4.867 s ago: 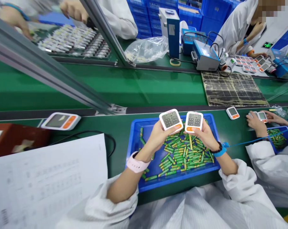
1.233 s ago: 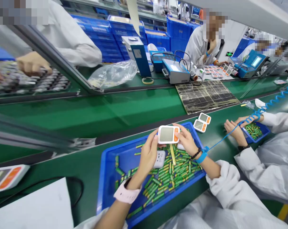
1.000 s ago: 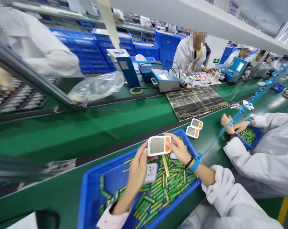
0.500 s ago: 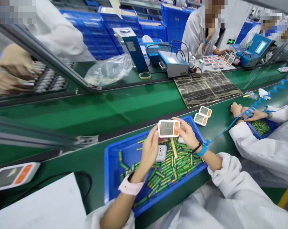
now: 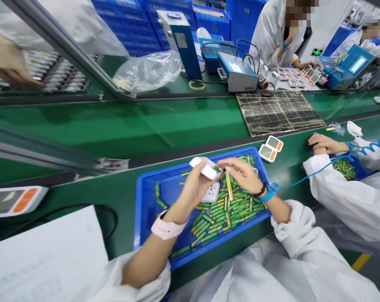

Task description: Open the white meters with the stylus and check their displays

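Note:
My left hand (image 5: 194, 186) is closed around a small white LCD device (image 5: 206, 167), held tilted above the blue tray with its screen turned away. Some green shows at the device's right end, like a battery in its compartment. At that end are the pinched fingers of my right hand (image 5: 241, 174); what they hold, if anything, I cannot make out. Beneath both hands, the blue tray (image 5: 138, 218) contains many loose green batteries (image 5: 213, 226). A second white device (image 5: 211, 193) lies on the batteries, and a yellowish strip (image 5: 229, 186) sits below my right fingers.
Two white-and-orange LCD devices (image 5: 271, 149) lie right of the tray. A blue coiled cord (image 5: 303, 178) runs from my right wristband toward a co-worker's hands (image 5: 329, 144). White paper (image 5: 48, 256) and another device (image 5: 15, 202) are at left; a dark patterned mat (image 5: 279, 113) lies beyond.
The held device has turned from screen facing me to tilted with its screen hidden. My right fingers have moved from its orange buttons to its right end. The camera view has shifted slightly.

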### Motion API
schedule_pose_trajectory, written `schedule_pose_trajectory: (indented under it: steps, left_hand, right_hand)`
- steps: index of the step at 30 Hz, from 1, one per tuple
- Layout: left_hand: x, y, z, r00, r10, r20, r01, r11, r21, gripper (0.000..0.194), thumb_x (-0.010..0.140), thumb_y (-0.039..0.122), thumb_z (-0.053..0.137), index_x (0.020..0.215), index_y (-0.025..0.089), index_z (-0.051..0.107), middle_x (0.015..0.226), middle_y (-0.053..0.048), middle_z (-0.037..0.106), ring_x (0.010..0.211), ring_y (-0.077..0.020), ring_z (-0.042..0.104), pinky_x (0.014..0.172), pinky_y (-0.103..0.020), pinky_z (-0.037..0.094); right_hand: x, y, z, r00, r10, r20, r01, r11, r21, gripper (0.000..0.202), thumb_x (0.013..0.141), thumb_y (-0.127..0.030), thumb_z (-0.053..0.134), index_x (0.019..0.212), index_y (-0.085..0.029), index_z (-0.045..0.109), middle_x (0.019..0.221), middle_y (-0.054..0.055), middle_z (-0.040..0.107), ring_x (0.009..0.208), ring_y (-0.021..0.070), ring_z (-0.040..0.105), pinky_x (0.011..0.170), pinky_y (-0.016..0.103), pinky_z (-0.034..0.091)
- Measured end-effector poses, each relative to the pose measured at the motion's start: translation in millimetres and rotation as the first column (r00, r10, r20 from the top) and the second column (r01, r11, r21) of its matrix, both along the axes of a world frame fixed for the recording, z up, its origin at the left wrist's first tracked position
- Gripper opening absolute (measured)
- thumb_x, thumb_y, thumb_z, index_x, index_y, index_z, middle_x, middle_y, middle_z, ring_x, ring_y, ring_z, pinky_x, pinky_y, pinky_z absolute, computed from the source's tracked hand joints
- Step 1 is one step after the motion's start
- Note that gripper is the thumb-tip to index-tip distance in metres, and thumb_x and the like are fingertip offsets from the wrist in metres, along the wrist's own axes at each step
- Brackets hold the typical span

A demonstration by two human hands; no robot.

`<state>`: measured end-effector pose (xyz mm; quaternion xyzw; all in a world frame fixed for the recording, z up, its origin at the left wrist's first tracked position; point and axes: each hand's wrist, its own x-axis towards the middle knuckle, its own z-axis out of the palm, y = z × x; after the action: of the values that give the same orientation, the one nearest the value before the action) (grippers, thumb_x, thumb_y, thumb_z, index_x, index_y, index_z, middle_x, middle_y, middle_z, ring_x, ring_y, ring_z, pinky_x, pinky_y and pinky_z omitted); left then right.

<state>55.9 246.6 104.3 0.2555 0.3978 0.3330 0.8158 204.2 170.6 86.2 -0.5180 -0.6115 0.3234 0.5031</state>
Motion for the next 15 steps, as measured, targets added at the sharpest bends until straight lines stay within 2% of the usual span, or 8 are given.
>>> schedule_pose_trajectory:
  steps: [2, 4, 6, 7, 9, 12, 14, 15]
  left_hand:
    - [-2.8, 4.3, 3.6, 0.999, 0.038, -0.01, -0.038, 0.999, 0.006, 0.014, 0.081, 0.026, 0.057, 0.092, 0.016, 0.056, 0.087, -0.008, 0.071, 0.085, -0.0213, 0.07, 0.08, -0.036, 0.057]
    - [-5.1, 7.8, 7.1, 0.999, 0.053, -0.006, -0.053, 0.998, 0.027, 0.022, 0.081, 0.028, 0.057, 0.1, 0.016, 0.055, 0.092, -0.01, 0.072, 0.088, -0.023, 0.07, 0.078, -0.035, 0.057]
    - [-6.4, 9.8, 9.8, 0.998, 0.062, -0.013, -0.062, 0.997, 0.039, 0.029, 0.083, 0.031, 0.057, 0.108, 0.017, 0.055, 0.094, -0.01, 0.072, 0.087, -0.0227, 0.071, 0.074, -0.033, 0.057]
    - [-6.6, 10.2, 10.4, 0.998, 0.065, -0.019, -0.065, 0.997, 0.041, 0.03, 0.085, 0.033, 0.056, 0.109, 0.017, 0.055, 0.094, -0.01, 0.072, 0.084, -0.0216, 0.071, 0.072, -0.032, 0.057]
    - [-6.2, 10.4, 10.2, 0.998, 0.063, -0.026, -0.061, 0.997, 0.042, 0.027, 0.087, 0.035, 0.054, 0.104, 0.016, 0.057, 0.092, -0.01, 0.072, 0.076, -0.0192, 0.071, 0.067, -0.029, 0.056]
    - [-4.6, 10.0, 6.5, 0.999, 0.05, -0.016, -0.049, 0.998, 0.04, 0.025, 0.086, 0.038, 0.056, 0.094, 0.015, 0.058, 0.09, -0.01, 0.072, 0.069, -0.0173, 0.069, 0.063, -0.027, 0.055]
    - [-3.9, 10.0, 2.9, 0.999, 0.052, -0.013, -0.051, 0.998, 0.037, 0.025, 0.085, 0.039, 0.057, 0.093, 0.015, 0.058, 0.088, -0.009, 0.073, 0.068, -0.0173, 0.069, 0.063, -0.027, 0.055]
    - [-3.6, 10.1, 1.0, 0.998, 0.057, -0.014, -0.056, 0.998, 0.036, 0.026, 0.085, 0.04, 0.057, 0.093, 0.015, 0.058, 0.088, -0.009, 0.073, 0.068, -0.0175, 0.069, 0.063, -0.028, 0.055]
  right_hand:
    - [6.5, 0.5, -5.5, 0.956, -0.003, 0.294, 0.013, 0.999, -0.032, 0.027, 0.089, -0.011, 0.049, 0.107, -0.019, 0.067, 0.104, 0.008, 0.061, 0.103, 0.0189, 0.056, 0.094, 0.036, 0.047]
    - [11.4, 0.0, -11.6, 0.812, 0.129, 0.569, -0.065, 0.989, -0.132, 0.033, 0.077, -0.002, 0.056, 0.102, -0.017, 0.07, 0.097, 0.008, 0.058, 0.095, 0.0214, 0.054, 0.089, 0.037, 0.046]
    - [12.8, -1.4, -15.9, 0.651, 0.251, 0.716, -0.121, 0.966, -0.229, 0.038, 0.072, -0.002, 0.062, 0.106, -0.018, 0.071, 0.096, 0.009, 0.056, 0.094, 0.0239, 0.052, 0.085, 0.038, 0.045]
    - [12.2, -2.1, -17.1, 0.595, 0.274, 0.756, -0.125, 0.96, -0.25, 0.039, 0.072, -0.003, 0.064, 0.107, -0.019, 0.071, 0.097, 0.009, 0.056, 0.094, 0.0246, 0.051, 0.083, 0.038, 0.045]
    - [10.4, -2.7, -17.8, 0.538, 0.28, 0.795, -0.115, 0.959, -0.26, 0.033, 0.077, -0.006, 0.065, 0.106, -0.02, 0.071, 0.096, 0.009, 0.057, 0.093, 0.0239, 0.051, 0.081, 0.035, 0.044]
    - [9.8, -1.5, -16.2, 0.548, 0.29, 0.785, -0.121, 0.956, -0.268, 0.016, 0.085, -0.012, 0.064, 0.098, -0.018, 0.071, 0.09, 0.007, 0.06, 0.089, 0.0207, 0.054, 0.078, 0.031, 0.043]
    - [10.7, -0.4, -13.4, 0.628, 0.243, 0.739, -0.115, 0.968, -0.221, 0.009, 0.089, -0.019, 0.063, 0.095, -0.018, 0.07, 0.086, 0.006, 0.062, 0.085, 0.0189, 0.056, 0.076, 0.03, 0.043]
    - [11.0, -0.3, -11.3, 0.694, 0.191, 0.694, -0.096, 0.98, -0.173, 0.009, 0.091, -0.021, 0.061, 0.096, -0.018, 0.068, 0.087, 0.005, 0.062, 0.084, 0.0179, 0.057, 0.076, 0.029, 0.043]
